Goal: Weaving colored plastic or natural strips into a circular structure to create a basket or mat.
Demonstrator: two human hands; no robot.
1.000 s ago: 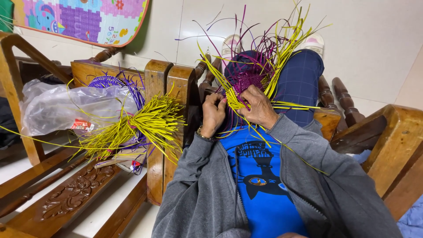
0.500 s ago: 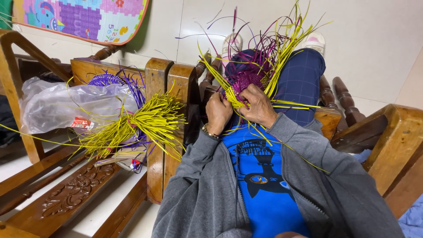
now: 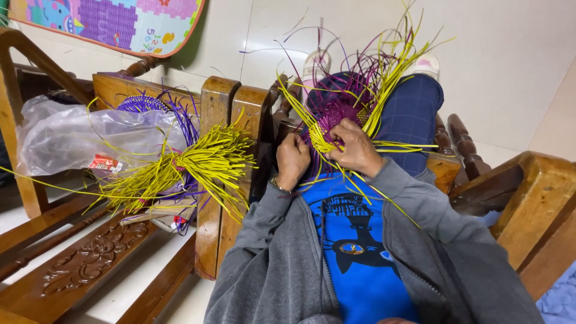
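Both arms reach forward from the lower edge of the view, elbows bent, grey sleeves converging toward the lap. The left hand sits at about eleven o'clock from the chest, fingers curled shut, a watch at its wrist. The right hand, just beside it at one o'clock, lies knuckles-up with fingers pinched closed.

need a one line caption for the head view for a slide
Both hands, left hand and right hand, grip a purple-and-yellow woven piece on the lap.

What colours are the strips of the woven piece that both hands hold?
Purple and yellow; the woven piece shows best in the head view.
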